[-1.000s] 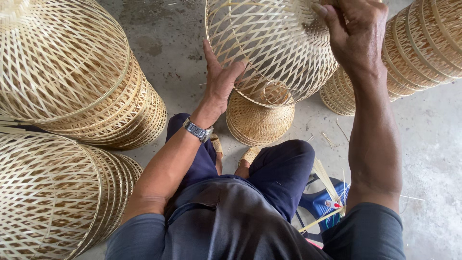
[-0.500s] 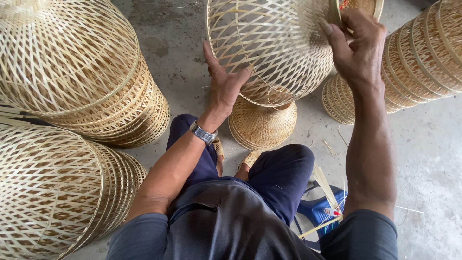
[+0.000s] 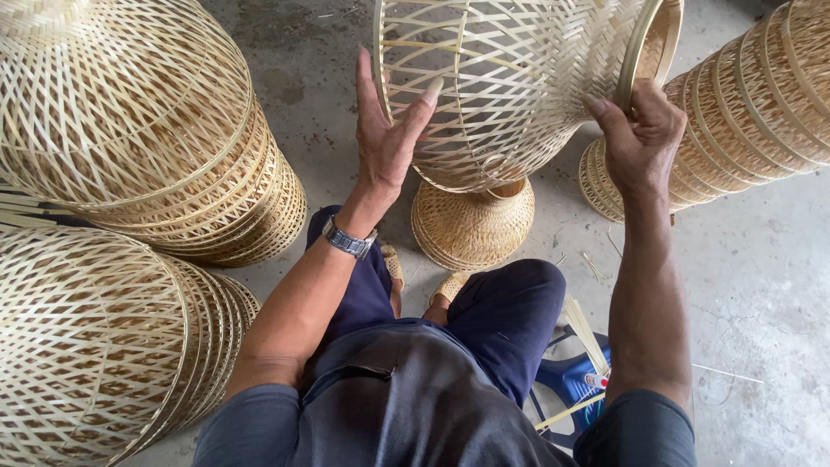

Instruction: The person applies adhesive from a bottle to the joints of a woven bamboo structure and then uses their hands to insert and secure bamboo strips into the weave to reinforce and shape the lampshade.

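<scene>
A seated person is working a large open-weave bamboo basket [image 3: 510, 78], which is resting tilted on a tightly woven bamboo stand [image 3: 473, 227] set on the concrete floor [image 3: 761, 285] just in front of the knees. The left hand [image 3: 385, 143] is lying flat and open against the basket's lattice wall, fingers spread and pointing upward, gripping nothing. The right hand [image 3: 641, 138] is closing around the basket's thick round rim [image 3: 640, 52], fingers wrapped over the hoop at the upper right side. A metal wristwatch [image 3: 348, 239] is sitting on the left wrist. The person is wearing dark blue trousers [image 3: 510, 320] and a grey top, and sandalled feet are showing between the legs, near the stand's base. Stacks of finished baskets are crowding the scene: one nested pile [image 3: 138, 130] is lying at upper left, another [image 3: 95, 346] at lower left, and a third stack [image 3: 752, 104] is leaning at upper right, just beside the right hand. A blue plastic stool [image 3: 577, 389] is standing by the right thigh, with thin bamboo strips [image 3: 586, 333] lying across it.
</scene>
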